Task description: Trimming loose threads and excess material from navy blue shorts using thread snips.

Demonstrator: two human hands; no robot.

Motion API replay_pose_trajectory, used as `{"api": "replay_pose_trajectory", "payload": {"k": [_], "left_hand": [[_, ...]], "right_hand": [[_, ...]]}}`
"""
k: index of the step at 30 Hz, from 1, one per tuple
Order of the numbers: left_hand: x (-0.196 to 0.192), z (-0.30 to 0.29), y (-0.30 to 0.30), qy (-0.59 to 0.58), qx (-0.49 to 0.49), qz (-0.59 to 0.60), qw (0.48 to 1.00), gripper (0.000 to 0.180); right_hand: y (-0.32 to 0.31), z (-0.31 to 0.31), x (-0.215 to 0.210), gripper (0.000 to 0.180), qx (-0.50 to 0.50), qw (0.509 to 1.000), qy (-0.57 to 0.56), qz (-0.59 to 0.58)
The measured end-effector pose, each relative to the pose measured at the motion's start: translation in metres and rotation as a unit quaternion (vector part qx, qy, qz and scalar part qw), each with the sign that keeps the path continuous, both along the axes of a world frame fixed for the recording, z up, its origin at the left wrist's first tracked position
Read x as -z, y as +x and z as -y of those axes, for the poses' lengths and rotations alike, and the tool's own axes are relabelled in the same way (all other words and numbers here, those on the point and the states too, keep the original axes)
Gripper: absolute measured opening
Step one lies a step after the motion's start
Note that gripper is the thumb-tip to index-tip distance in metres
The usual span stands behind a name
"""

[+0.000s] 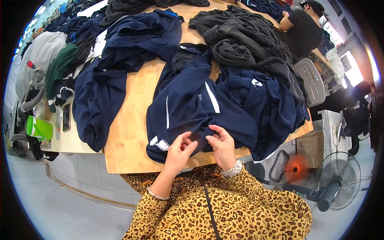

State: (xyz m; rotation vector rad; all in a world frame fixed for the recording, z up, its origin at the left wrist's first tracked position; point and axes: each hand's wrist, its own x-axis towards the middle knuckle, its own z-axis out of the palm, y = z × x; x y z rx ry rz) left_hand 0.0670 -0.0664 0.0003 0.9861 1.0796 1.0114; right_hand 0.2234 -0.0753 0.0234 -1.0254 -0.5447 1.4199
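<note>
A navy garment [182, 114] with white stripes lies spread at the front of the wooden table, bunched toward its near edge. My left hand [181, 153] is closed at that near edge, thumb and fingers pinching the cloth beside a white patch. A short way to the right, my right hand [223, 148] pinches a raised fold of the same garment between thumb and forefinger. Fabric between the two hands is gathered into small folds. Another navy garment [268, 108] with a white label lies against it on the right.
Dark grey garments [244, 36] are heaped at the back right; navy ones [138, 38] lie at the back left. A green bucket [39, 128] and a phone [66, 118] are on the left. Fans [338, 182] stand at lower right. A co-worker [304, 30] sits at far right.
</note>
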Motion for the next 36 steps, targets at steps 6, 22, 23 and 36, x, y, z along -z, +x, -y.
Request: {"api": "replay_pose_trajectory", "payload": {"k": [6, 22, 23, 36], "left_hand": [[-0.009, 0.008, -0.002, 0.113, 0.071, -0.096, 0.986, 0.042], [-0.011, 0.004, 0.003, 0.107, 0.070, -0.149, 0.980, 0.029], [-0.012, 0.004, 0.003, 0.105, 0.071, -0.152, 0.980, 0.029], [-0.014, 0.001, 0.005, 0.070, 0.085, -0.108, 0.988, 0.027]], "right_hand": [[0.000, -0.002, -0.001, 0.041, 0.010, 0.999, -0.018, -0.034], [-0.001, 0.002, 0.001, 0.042, -0.013, 1.000, 0.020, 0.005], [-0.001, 0.002, 0.001, 0.042, -0.014, 1.000, 0.020, 0.007], [-0.003, 0.003, 0.002, 0.041, -0.019, 0.996, 0.041, 0.073]]}}
